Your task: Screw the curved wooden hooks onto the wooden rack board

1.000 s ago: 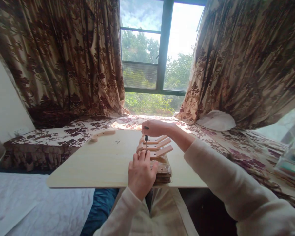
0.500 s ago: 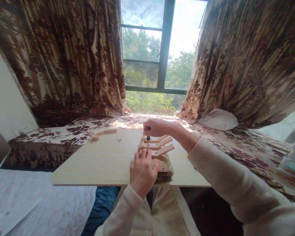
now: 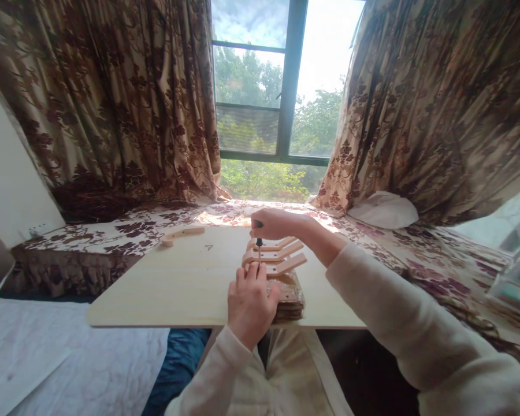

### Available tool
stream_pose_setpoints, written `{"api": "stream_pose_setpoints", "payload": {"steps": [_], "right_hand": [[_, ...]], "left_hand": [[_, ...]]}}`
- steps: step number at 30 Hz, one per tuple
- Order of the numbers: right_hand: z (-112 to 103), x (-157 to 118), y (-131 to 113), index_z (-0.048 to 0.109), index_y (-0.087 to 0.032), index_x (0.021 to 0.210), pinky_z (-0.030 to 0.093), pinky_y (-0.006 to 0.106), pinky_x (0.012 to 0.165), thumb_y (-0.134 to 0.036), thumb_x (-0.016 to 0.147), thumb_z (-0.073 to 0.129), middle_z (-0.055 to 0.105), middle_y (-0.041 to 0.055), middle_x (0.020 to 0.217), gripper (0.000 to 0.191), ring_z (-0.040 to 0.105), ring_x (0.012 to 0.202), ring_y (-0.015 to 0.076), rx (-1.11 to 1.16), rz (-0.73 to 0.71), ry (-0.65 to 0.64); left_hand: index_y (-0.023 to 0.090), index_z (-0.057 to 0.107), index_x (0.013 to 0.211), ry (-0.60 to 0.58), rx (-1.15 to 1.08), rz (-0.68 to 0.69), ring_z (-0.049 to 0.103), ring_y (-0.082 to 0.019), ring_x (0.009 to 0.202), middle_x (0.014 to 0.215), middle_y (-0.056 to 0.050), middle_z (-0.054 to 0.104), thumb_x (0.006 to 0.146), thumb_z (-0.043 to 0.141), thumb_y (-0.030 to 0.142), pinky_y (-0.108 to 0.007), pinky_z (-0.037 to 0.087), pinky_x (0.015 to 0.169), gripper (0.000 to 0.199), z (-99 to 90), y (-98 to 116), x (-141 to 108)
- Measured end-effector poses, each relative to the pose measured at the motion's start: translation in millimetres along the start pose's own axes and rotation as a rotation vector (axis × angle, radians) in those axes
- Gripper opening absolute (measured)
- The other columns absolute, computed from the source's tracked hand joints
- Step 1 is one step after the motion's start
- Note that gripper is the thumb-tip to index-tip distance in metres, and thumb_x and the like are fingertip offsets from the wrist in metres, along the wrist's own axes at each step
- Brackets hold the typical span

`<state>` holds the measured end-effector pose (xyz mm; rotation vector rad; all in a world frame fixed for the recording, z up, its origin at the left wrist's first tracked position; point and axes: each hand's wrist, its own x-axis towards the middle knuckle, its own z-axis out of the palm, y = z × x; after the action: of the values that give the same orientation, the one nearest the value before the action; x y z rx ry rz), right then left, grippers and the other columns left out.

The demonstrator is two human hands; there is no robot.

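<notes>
My right hand (image 3: 273, 224) is wrapped round the dark handle of a screwdriver (image 3: 259, 242), which stands upright with its shaft pointing down. Below it, my left hand (image 3: 251, 300) rests with its fingertips by the shaft's lower end, on the wooden pieces; the screwdriver's tip is hidden. Several bent light wooden pieces (image 3: 290, 264) lie in a row, their angled ends pointing right. Under and in front of them is a stack of brown pieces in clear wrap (image 3: 291, 294), touched by my left thumb.
The pale board (image 3: 156, 289) bears a separate curved wooden piece (image 3: 184, 233) at its far left. Behind it runs a ledge with floral cloth (image 3: 130, 228), below a window and curtains. A white bag (image 3: 383, 211) and a clear box (image 3: 517, 283) lie to the right.
My right hand and the screwdriver have shifted very slightly left, along with a small shift of the whole view. My left hand keeps its place on the pieces.
</notes>
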<state>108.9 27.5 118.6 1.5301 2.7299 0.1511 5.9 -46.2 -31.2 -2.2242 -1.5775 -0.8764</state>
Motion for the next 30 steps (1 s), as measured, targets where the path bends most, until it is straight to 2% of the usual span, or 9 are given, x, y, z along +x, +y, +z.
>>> {"api": "stream_pose_setpoints", "payload": {"steps": [4, 12, 18, 21, 26, 30], "right_hand": [[7.6, 3.5, 2.6, 0.059, -0.014, 0.107, 0.052, 0.036, 0.073, -0.035, 0.09, 0.053, 0.062, 0.006, 0.103, 0.028, 0.061, 0.086, 0.0169, -0.009, 0.025, 0.013], [-4.2, -1.2, -1.2, 0.059, -0.015, 0.108, 0.051, 0.037, 0.076, -0.033, 0.089, 0.054, 0.062, 0.006, 0.105, 0.026, 0.061, 0.088, 0.0172, -0.01, -0.015, -0.023], [8.0, 2.5, 6.0, 0.058, -0.014, 0.111, 0.051, 0.039, 0.078, -0.035, 0.09, 0.053, 0.06, 0.0074, 0.109, 0.03, 0.06, 0.092, 0.019, -0.007, 0.068, 0.002], [4.8, 1.7, 7.3, 0.058, -0.014, 0.111, 0.051, 0.038, 0.077, -0.036, 0.09, 0.053, 0.061, 0.0074, 0.109, 0.031, 0.06, 0.091, 0.0187, -0.001, 0.072, -0.008], [-4.2, -1.3, 1.2, 0.058, -0.015, 0.111, 0.051, 0.038, 0.076, -0.034, 0.09, 0.054, 0.061, 0.0068, 0.108, 0.028, 0.061, 0.09, 0.0177, 0.035, 0.02, -0.026], [3.4, 0.9, -3.8, 0.057, -0.015, 0.113, 0.051, 0.038, 0.077, -0.033, 0.09, 0.053, 0.06, 0.0074, 0.11, 0.029, 0.06, 0.091, 0.0182, 0.044, 0.06, 0.013]], "left_hand": [[0.017, 0.055, 0.119, 0.004, 0.004, -0.005, 0.048, -0.027, 0.102, 0.115, -0.009, 0.057, 0.086, 0.051, 0.034, -0.038, 0.043, 0.081, 0.036, 0.0, -0.1, -0.5], [0.018, 0.055, 0.119, 0.012, 0.005, 0.0, 0.047, -0.026, 0.101, 0.115, -0.009, 0.056, 0.087, 0.05, 0.034, -0.037, 0.043, 0.081, 0.036, 0.1, -1.1, 0.1], [0.019, 0.055, 0.119, -0.01, -0.001, -0.008, 0.047, -0.026, 0.102, 0.114, -0.008, 0.056, 0.087, 0.05, 0.034, -0.037, 0.043, 0.081, 0.036, -0.7, -1.0, 0.5], [0.019, 0.055, 0.119, -0.01, 0.001, -0.006, 0.048, -0.025, 0.102, 0.116, -0.008, 0.056, 0.087, 0.05, 0.033, -0.037, 0.043, 0.08, 0.035, -0.9, -1.9, 1.1], [0.017, 0.055, 0.12, -0.007, 0.006, -0.004, 0.048, -0.026, 0.101, 0.117, -0.009, 0.057, 0.086, 0.051, 0.031, -0.037, 0.044, 0.08, 0.037, -0.4, -2.5, 2.1], [0.018, 0.054, 0.12, -0.008, 0.005, -0.004, 0.048, -0.026, 0.103, 0.118, -0.009, 0.056, 0.087, 0.05, 0.032, -0.036, 0.044, 0.08, 0.037, 0.3, -2.5, 1.9]]}}
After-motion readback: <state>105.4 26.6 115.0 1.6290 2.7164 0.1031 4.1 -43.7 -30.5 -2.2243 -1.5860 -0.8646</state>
